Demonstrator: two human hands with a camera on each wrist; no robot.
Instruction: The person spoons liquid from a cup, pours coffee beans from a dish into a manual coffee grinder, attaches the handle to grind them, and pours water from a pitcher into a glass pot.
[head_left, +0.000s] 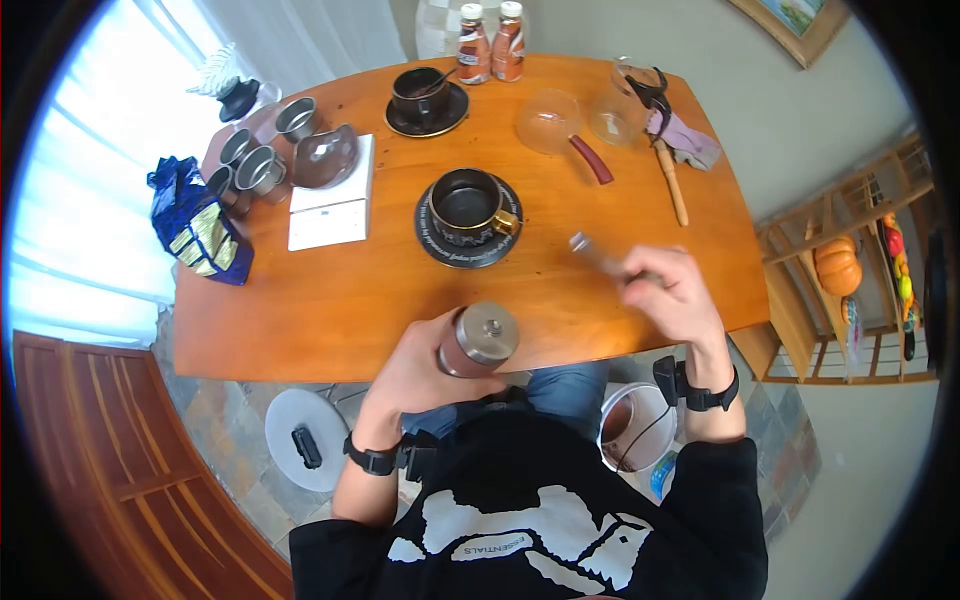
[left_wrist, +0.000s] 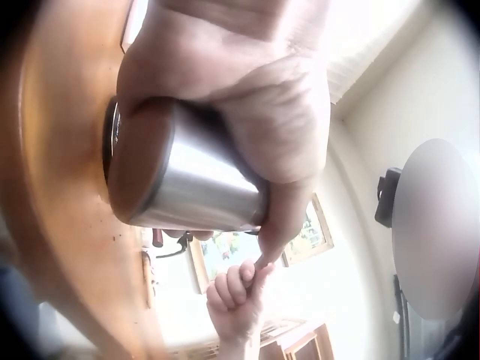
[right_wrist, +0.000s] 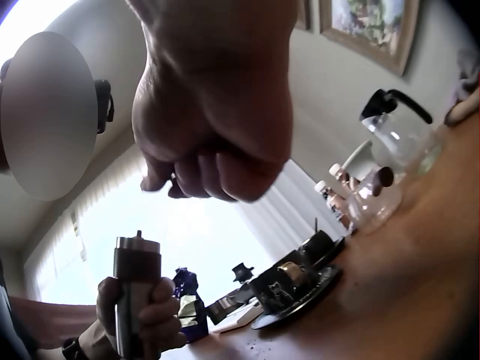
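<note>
Gripping a steel grinder (head_left: 478,340) upright at the table (head_left: 330,310) edge, the left hand (head_left: 415,370) wraps around it; the right hand (head_left: 672,290) clutches a blurred metal handle (head_left: 598,255) beside the black cup (head_left: 468,203)

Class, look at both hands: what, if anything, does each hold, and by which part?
The left hand grips the steel cylindrical coffee grinder round its body. The right hand holds a blurred metal handle by one end.

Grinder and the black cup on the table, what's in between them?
Only bare wooden table lies between the grinder and the black cup, seen in the head view.
</note>
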